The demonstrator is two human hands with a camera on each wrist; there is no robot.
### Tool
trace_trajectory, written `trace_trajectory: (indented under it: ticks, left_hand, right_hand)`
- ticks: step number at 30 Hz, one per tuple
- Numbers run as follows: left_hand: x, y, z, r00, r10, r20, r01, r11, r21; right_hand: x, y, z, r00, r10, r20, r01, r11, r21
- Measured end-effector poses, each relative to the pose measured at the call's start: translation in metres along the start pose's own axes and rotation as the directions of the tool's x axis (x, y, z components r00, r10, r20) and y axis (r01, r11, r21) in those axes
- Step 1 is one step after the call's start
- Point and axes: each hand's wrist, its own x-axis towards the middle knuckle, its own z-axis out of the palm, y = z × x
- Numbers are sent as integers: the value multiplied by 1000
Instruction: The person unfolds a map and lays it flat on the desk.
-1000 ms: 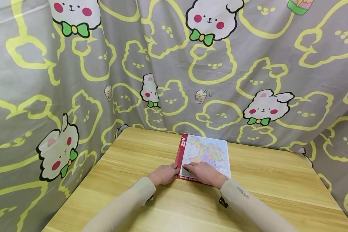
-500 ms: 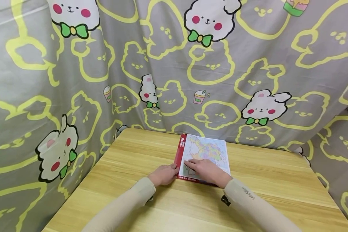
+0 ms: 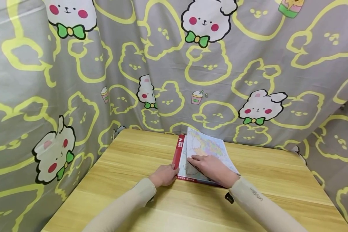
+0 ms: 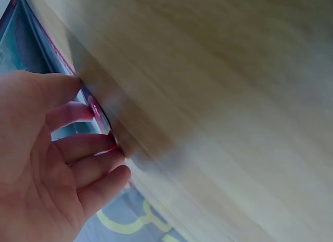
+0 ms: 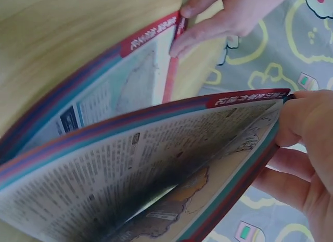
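Note:
A folded map (image 3: pixel 206 143) with a red border lies on the wooden table, its upper layer tilted up along the left side. The left hand (image 3: pixel 163 175) pinches the red left edge (image 3: pixel 178 153) near the bottom corner; the left wrist view shows thumb and fingers (image 4: pixel 101 145) at that edge. Over the lower part of the map, the right hand (image 3: pixel 213 166) pinches the raised layer's left edge. In the right wrist view the raised layer (image 5: pixel 104 169) is itself folded, with printed text inside, above the bottom panel (image 5: pixel 135 78). Right fingers (image 5: pixel 286 187) grip its corner.
The wooden table (image 3: pixel 133 151) extends around the map on all sides. A grey curtain (image 3: pixel 174 64) with yellow outlines and cartoon rabbits hangs behind it and along both sides. A small black piece (image 3: pixel 229 198) shows under the right sleeve.
The map's upper layer has risen from lying flat, its left edge now lifted off the bottom panel. The right hand has moved slightly up and right with it; the left hand stays put.

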Motion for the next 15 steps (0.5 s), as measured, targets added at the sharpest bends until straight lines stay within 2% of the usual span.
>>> trace_trajectory:
  ticks: [9,15]
  left_hand:
    - [-1,5,-6,1000,-21,-2,21,1000,-9]
    - [-2,7,-10,999,-38,0,38,999,-3]
  right_hand:
    - [-9,5,-16,998,10,-59,-10,1000,10]
    - [-19,9,-29,1000,13,-19,-14,1000,-27]
